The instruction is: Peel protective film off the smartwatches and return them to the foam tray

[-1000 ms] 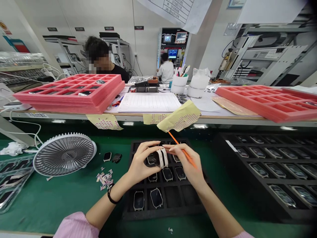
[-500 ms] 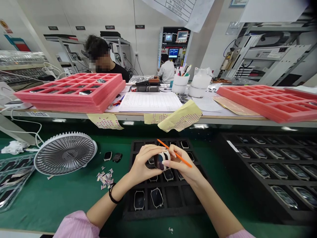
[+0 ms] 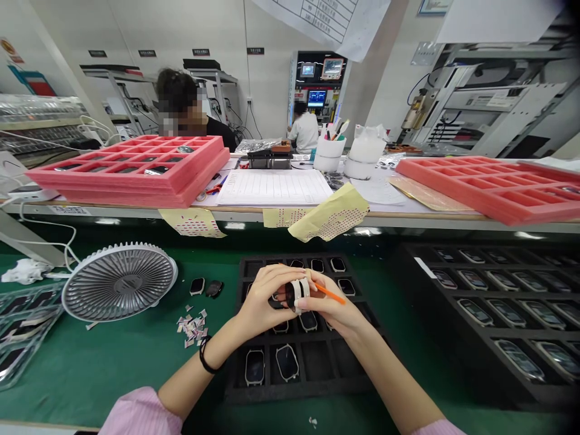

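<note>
Over the black foam tray [image 3: 296, 394], my left hand [image 3: 263, 296] is closed around a dark-faced watch case [image 3: 290, 297] with a pale frame, seen nearly edge-on. My right hand [image 3: 333, 305] meets it from the other side, its thumb on a second pale watch frame [image 3: 305, 289] lying close against the first. An orange stick [image 3: 330, 293] is also held in my right hand, pointing down to the right; its far end is mostly hidden by the fingers. Below the hands, several watch cases [image 3: 287, 362] sit in the tray's compartments.
Left of the tray are two loose watch pieces [image 3: 197, 286], a scatter of small paper bits [image 3: 193, 327] and a grey fan [image 3: 127, 281]. A deep black tray of watch cases [image 3: 453, 338] stands right. Pink foam trays [image 3: 181, 181] rest on the shelf ahead; a person [image 3: 181, 103] sits beyond.
The watch pieces have turned more edge-on between my hands. The orange stick has shifted left and down, and its upper end has gone behind my fingers.
</note>
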`<action>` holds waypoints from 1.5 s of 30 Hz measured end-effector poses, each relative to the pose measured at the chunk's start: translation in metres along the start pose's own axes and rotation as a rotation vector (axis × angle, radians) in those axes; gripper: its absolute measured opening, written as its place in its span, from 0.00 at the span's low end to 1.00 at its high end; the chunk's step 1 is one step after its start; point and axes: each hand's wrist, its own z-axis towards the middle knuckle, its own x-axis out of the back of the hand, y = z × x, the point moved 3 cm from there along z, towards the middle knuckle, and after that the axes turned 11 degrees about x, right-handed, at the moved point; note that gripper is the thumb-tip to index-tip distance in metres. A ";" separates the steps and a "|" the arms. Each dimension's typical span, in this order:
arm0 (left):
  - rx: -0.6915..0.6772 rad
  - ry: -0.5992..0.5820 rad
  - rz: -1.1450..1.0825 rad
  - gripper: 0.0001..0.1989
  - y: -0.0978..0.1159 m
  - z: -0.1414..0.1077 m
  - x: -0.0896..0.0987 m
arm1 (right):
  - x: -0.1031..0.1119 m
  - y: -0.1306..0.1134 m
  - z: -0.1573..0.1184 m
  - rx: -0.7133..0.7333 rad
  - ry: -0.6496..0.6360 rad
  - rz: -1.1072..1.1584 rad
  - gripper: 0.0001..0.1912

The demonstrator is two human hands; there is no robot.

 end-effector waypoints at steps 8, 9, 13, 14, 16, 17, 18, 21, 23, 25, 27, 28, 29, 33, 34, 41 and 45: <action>-0.027 0.020 -0.001 0.20 0.002 -0.001 0.002 | -0.002 0.000 -0.002 -0.005 0.003 -0.016 0.18; -0.024 0.022 -0.002 0.20 0.002 0.000 0.002 | -0.002 0.000 -0.002 -0.002 0.000 -0.013 0.18; -0.028 0.034 0.000 0.21 0.003 0.001 0.002 | -0.003 -0.001 -0.002 0.012 -0.002 0.004 0.16; -0.035 0.037 0.000 0.21 0.003 0.001 0.002 | -0.003 -0.001 -0.002 0.013 0.001 0.009 0.16; -0.048 0.044 0.002 0.21 0.003 0.001 0.002 | -0.004 -0.001 -0.003 0.010 0.011 0.017 0.16; -0.053 0.046 0.004 0.21 0.003 0.000 0.001 | -0.004 -0.001 -0.003 0.007 0.013 0.018 0.16; -0.058 0.049 0.006 0.22 0.003 0.000 0.001 | -0.005 -0.001 -0.003 0.005 0.013 0.018 0.16; -0.064 0.050 0.002 0.23 0.002 -0.001 0.000 | -0.006 -0.002 -0.003 0.010 0.005 0.012 0.16; -0.055 0.047 -0.008 0.23 0.002 -0.001 0.001 | -0.005 -0.003 -0.003 0.016 -0.001 0.009 0.15; -0.042 0.042 -0.028 0.23 0.001 0.000 0.002 | -0.004 -0.005 -0.003 0.016 -0.017 0.019 0.16; -0.031 0.037 -0.054 0.23 0.001 0.000 0.003 | -0.003 -0.007 -0.003 0.010 -0.036 0.038 0.18; -0.028 0.036 -0.065 0.23 0.001 0.000 0.004 | -0.002 -0.008 -0.003 0.009 -0.039 0.043 0.18; -0.027 0.036 -0.074 0.23 0.000 0.001 0.005 | -0.001 -0.009 -0.003 0.009 -0.037 0.044 0.19; -0.033 0.047 -0.084 0.23 0.000 0.001 0.005 | -0.001 -0.011 -0.002 0.033 -0.009 0.012 0.20; -0.034 0.049 -0.084 0.23 0.000 0.001 0.005 | -0.002 -0.011 -0.002 0.041 -0.004 -0.001 0.21; -0.019 0.060 -0.080 0.23 0.001 0.001 0.007 | 0.001 -0.010 0.001 0.133 0.020 -0.189 0.17; 0.056 0.065 -0.099 0.23 -0.003 0.001 0.010 | 0.015 -0.023 -0.003 0.315 0.154 -0.299 0.16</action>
